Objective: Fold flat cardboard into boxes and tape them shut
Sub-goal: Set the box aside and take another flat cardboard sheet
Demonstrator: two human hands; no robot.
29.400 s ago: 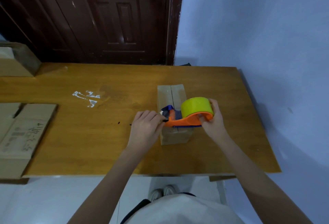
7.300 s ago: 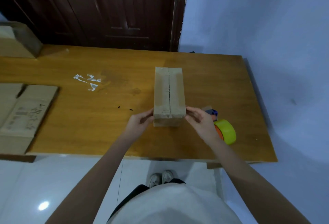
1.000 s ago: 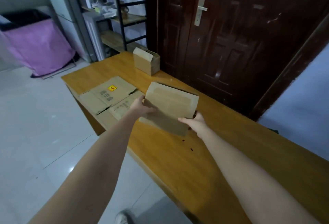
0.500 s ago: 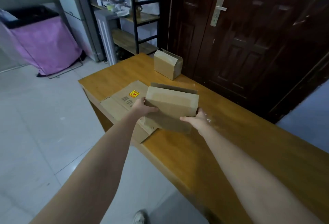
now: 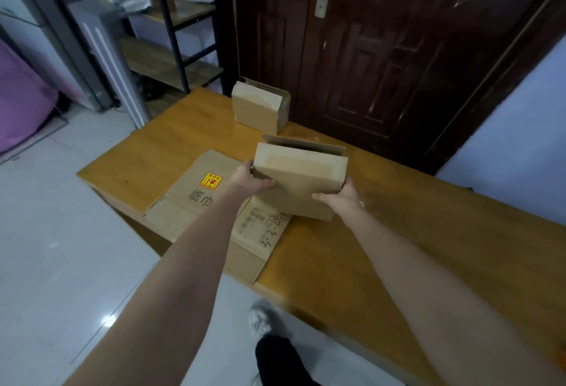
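Box sits between both hands' fingers (above flat cardboard).

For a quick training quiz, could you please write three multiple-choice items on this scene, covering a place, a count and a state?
1. Where is the second box?
A. on the floor
B. at the table's far edge by the door
C. on the shelf

2. How many hands grip the held box?
A. none
B. one
C. two

3. The held box's far end is:
A. open
B. covered in yellow tape
C. crushed flat

Answers: 1 B, it stands before the door. 2 C, left hand and right hand clasp its sides. 3 A, a dark gap shows between its flaps.
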